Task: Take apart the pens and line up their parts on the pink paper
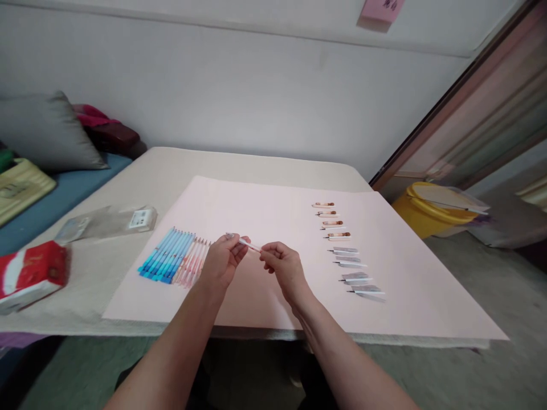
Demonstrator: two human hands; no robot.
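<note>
Both my hands meet over a pink sheet on a low table. My left hand pinches one end of a thin pale pen, and my right hand pinches its other end. To the left lies a tight row of several blue and pink pens. Right of my hands, several small pen caps and refills lie in a column, brownish ones farther away, grey ones nearer.
A clear plastic packet and a red and white pack lie at the table's left. A grey cushion sits on blue bedding behind. A yellow bucket stands on the floor at the right.
</note>
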